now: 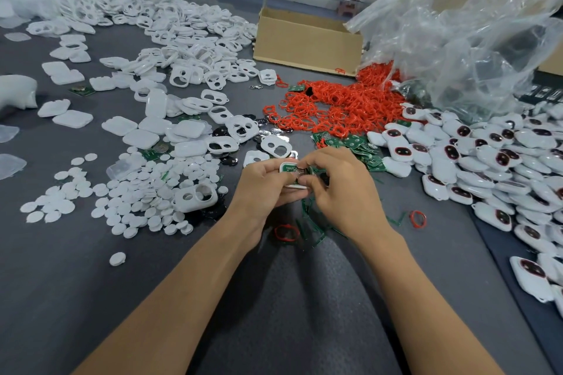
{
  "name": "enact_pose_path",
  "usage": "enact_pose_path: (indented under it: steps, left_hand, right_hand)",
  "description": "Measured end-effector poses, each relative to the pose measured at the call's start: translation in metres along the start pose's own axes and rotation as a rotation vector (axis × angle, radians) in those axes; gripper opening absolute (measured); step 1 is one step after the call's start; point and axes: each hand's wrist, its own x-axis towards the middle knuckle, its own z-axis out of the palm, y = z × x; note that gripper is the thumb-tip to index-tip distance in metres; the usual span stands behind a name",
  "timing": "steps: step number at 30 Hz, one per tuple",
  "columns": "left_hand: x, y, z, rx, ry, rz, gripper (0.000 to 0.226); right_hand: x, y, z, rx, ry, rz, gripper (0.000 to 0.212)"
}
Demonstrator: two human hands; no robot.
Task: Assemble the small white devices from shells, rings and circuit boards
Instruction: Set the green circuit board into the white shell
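Hands meet above the middle of the grey tabletop (76, 283), a little toward its near edge. The left hand (265, 183) curls its fingers under a small white shell (289, 168) and grips it, thumb along the top rim. The right hand (338, 189) pinches the shell's right end between thumb and forefinger. A green circuit board (288, 169) sits inside the held shell, and the fingertips hide what lies at its right end. Just beyond the hands, a small heap of loose circuit boards (356, 143) lies on the tabletop, and behind it a large tangle of red rings (344, 100) spreads toward the far edge. A clear plastic bag (472, 39) slumps over the far right corner beside an open cardboard box (304, 42). Finished white devices (487, 155) with dark, red-rimmed windows are piled along the right edge. White shells with two openings (170, 18) are heaped toward the far left corner, and flat white discs (137, 192) are scattered left of the hands. Thin green offcuts (310, 222) litter the tabletop under the wrists, with one red ring (287, 232) among them and another red ring (418, 218) lying apart to the right.
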Motion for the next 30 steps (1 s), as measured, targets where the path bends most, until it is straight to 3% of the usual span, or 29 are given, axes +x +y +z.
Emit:
enact_pose_path:
  steps: [30]
  left_hand:
    - [0.0001, -0.0024, 0.0, -0.022, -0.006, 0.012, 0.02]
  right_hand:
    - [-0.0006, 0.0011, 0.0005, 0.033, -0.016, 0.041, 0.015]
